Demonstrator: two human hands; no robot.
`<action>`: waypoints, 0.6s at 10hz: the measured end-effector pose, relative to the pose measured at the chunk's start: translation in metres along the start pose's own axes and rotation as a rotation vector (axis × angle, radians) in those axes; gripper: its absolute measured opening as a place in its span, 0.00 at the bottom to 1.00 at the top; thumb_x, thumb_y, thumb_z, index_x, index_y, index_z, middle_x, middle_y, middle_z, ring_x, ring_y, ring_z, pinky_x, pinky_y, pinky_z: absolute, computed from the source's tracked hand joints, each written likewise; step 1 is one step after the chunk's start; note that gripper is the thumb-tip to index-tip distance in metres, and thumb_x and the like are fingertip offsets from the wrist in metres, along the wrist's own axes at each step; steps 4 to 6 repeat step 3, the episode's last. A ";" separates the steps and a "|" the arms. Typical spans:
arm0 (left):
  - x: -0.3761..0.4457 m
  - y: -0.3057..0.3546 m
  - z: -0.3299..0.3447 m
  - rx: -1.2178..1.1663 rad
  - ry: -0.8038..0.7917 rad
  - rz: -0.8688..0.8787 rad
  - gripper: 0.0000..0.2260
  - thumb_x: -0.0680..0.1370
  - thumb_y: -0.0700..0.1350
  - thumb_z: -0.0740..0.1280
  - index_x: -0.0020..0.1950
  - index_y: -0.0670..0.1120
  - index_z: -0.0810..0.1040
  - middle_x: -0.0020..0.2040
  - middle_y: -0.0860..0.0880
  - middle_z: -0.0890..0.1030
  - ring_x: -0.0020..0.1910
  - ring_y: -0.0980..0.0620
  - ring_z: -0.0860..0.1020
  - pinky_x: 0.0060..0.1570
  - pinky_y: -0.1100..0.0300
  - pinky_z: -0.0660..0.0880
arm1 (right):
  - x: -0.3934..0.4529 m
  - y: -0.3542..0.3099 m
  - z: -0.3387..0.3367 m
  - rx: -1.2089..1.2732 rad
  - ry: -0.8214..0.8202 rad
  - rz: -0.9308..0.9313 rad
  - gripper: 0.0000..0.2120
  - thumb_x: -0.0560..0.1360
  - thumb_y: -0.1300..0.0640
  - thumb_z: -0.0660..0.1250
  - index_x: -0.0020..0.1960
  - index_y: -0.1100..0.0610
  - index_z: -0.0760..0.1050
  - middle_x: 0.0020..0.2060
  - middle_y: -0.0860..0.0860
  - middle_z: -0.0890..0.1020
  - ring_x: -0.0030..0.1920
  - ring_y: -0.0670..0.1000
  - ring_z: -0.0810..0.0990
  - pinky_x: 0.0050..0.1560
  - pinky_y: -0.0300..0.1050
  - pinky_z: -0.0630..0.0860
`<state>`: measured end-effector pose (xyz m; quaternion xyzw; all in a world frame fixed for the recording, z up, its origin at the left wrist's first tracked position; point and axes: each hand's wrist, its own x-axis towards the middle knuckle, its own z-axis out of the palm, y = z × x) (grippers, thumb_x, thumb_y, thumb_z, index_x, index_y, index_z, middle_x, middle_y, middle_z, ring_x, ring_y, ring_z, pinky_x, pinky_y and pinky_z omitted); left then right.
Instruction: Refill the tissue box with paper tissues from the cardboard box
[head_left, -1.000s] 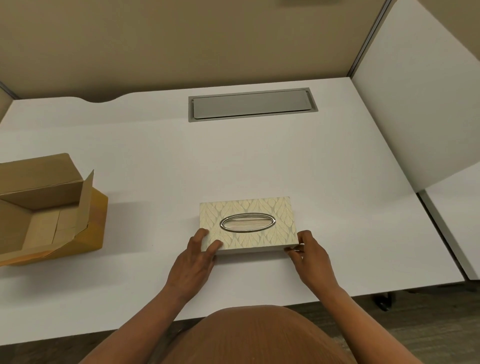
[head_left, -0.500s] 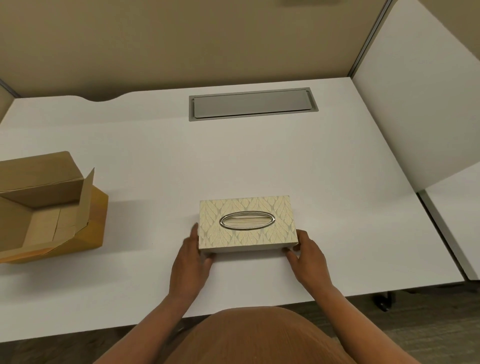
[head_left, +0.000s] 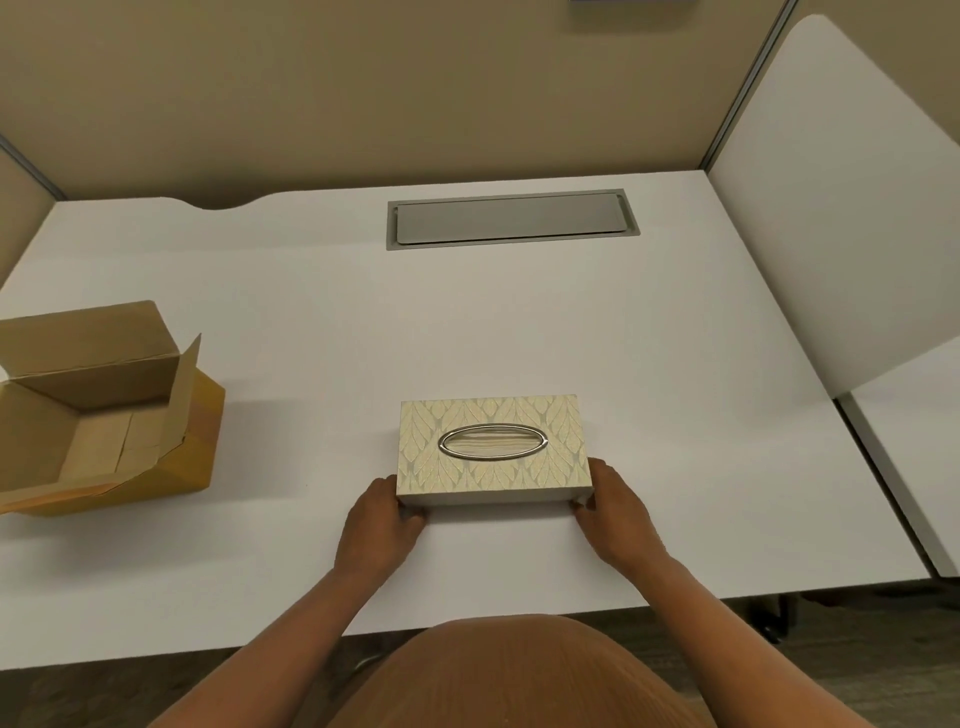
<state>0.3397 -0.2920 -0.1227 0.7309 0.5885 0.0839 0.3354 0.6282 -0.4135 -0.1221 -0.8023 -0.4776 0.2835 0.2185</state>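
Tissue box (head_left: 493, 449) sits on the desk (head_left: 311, 338) near its front edge, gripped at both near corners: the left hand (head_left: 382, 517) clasps the left end, the right hand (head_left: 613, 512) the right end, fingers wrapped round the sides. Its lid is on, and pale layers show through the oval slot (head_left: 492, 441), though whether those are tissues I cannot tell. Well apart to the left, the cardboard box (head_left: 98, 410) stands open and looks empty inside. Judging by this, the refill seems done or nearly so.
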 end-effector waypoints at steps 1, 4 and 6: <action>0.009 -0.005 -0.019 0.159 -0.128 0.074 0.12 0.76 0.40 0.66 0.59 0.43 0.75 0.54 0.45 0.78 0.50 0.45 0.78 0.44 0.55 0.76 | 0.009 0.004 -0.023 -0.122 -0.056 -0.017 0.18 0.79 0.62 0.60 0.67 0.51 0.69 0.61 0.52 0.79 0.55 0.52 0.78 0.51 0.43 0.76; 0.046 0.006 -0.066 0.200 0.080 0.114 0.18 0.76 0.36 0.64 0.66 0.42 0.74 0.60 0.42 0.78 0.56 0.44 0.78 0.53 0.53 0.74 | 0.043 -0.025 -0.070 -0.189 0.241 -0.170 0.17 0.78 0.62 0.62 0.67 0.57 0.71 0.57 0.56 0.81 0.57 0.56 0.78 0.53 0.50 0.75; 0.046 0.006 -0.066 0.200 0.080 0.114 0.18 0.76 0.36 0.64 0.66 0.42 0.74 0.60 0.42 0.78 0.56 0.44 0.78 0.53 0.53 0.74 | 0.043 -0.025 -0.070 -0.189 0.241 -0.170 0.17 0.78 0.62 0.62 0.67 0.57 0.71 0.57 0.56 0.81 0.57 0.56 0.78 0.53 0.50 0.75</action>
